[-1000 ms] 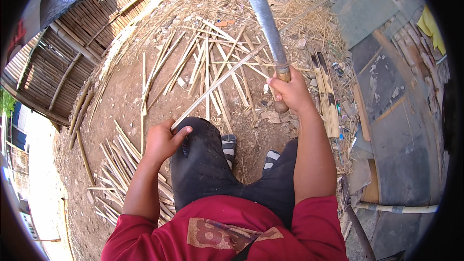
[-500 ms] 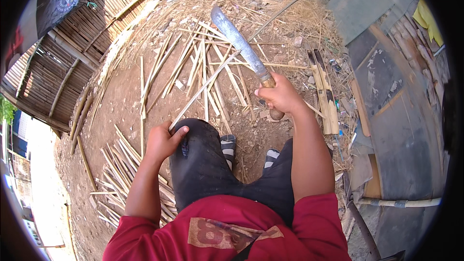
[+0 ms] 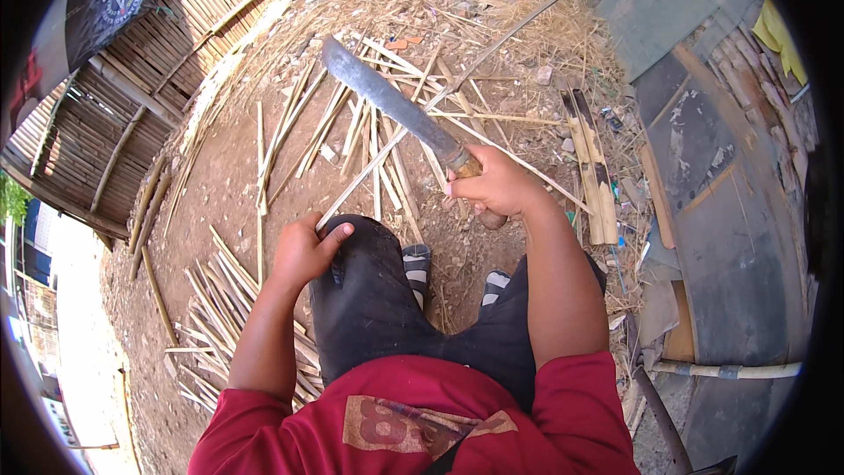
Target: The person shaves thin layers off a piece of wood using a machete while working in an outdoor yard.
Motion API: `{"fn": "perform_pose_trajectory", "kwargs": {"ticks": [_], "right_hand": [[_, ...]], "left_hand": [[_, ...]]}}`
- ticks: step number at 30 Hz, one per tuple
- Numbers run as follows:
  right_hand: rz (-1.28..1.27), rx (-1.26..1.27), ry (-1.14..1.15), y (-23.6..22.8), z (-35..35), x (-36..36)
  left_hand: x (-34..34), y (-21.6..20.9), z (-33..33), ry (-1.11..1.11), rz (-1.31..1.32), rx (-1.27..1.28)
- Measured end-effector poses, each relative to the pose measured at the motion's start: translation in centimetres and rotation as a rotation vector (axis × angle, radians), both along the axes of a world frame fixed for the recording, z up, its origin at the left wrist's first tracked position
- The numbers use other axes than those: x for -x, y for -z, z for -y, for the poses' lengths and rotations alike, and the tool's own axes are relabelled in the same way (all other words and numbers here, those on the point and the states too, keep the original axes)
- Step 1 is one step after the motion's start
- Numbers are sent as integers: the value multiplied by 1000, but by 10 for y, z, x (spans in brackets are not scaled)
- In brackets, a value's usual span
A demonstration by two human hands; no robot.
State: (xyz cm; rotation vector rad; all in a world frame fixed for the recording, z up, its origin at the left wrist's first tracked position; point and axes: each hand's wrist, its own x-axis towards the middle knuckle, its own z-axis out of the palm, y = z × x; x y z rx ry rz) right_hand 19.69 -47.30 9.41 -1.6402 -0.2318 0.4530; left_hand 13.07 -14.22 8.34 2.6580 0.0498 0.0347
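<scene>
My right hand [image 3: 497,183] is wrapped round the wooden handle of a machete [image 3: 391,98]. Its broad grey blade points up and left, lying across a long thin bamboo strip [image 3: 514,31]. That strip slants from my left hand up to the far right; whether the blade touches it I cannot tell. Beside my left knee, my left hand [image 3: 303,248] is closed on the strip's near end, thumb resting against the dark trousers.
Several loose bamboo strips [image 3: 286,136] lie scattered on the dirt ahead. A pile of cut strips [image 3: 220,325] is at my left. Split bamboo pieces [image 3: 591,176] lie to the right, near leaning dark boards [image 3: 730,237]. A woven bamboo wall [image 3: 97,141] stands at the left.
The machete has come nearer and swung left, its blade now more slanted. The strip's far end has shifted right, and my left hand has moved slightly right.
</scene>
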Motion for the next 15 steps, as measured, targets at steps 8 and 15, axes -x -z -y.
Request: {"fn": "perform_pose_trajectory", "kwargs": {"ticks": [8, 15], "right_hand": [[110, -224, 242, -5, 35, -2], [263, 280, 169, -3, 22, 1]], "left_hand": [[7, -2, 2, 27, 21, 42], [9, -5, 9, 38, -17, 73]]}}
